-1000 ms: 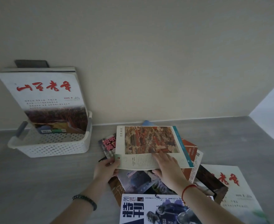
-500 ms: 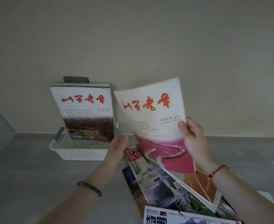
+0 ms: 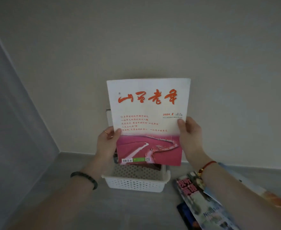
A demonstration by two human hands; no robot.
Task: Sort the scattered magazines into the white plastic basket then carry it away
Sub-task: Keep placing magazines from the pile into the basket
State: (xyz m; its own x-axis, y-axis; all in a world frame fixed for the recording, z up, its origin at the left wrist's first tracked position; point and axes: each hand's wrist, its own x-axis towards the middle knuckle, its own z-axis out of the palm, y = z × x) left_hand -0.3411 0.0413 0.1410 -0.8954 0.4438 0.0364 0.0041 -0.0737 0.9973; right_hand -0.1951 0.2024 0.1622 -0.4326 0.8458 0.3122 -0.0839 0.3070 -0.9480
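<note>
We held the pink-covered magazine [image 3: 148,123] upright, left hand [image 3: 107,143] and right hand [image 3: 190,136] pinching its side edges, the white plastic basket [image 3: 136,185] just below both hands.

A plain cream matte back wall [image 3: 153,39] fills most of the view. On the left, a darker grey-lilac side wall [image 3: 7,113] meets it in a corner that runs slantwise down to the floor. The grey wood-grain floor [image 3: 136,209] meets the back wall along a thin pale strip [image 3: 252,168]. The light is dim, soft and even, and the side wall lies in deeper shade than the back wall.
</note>
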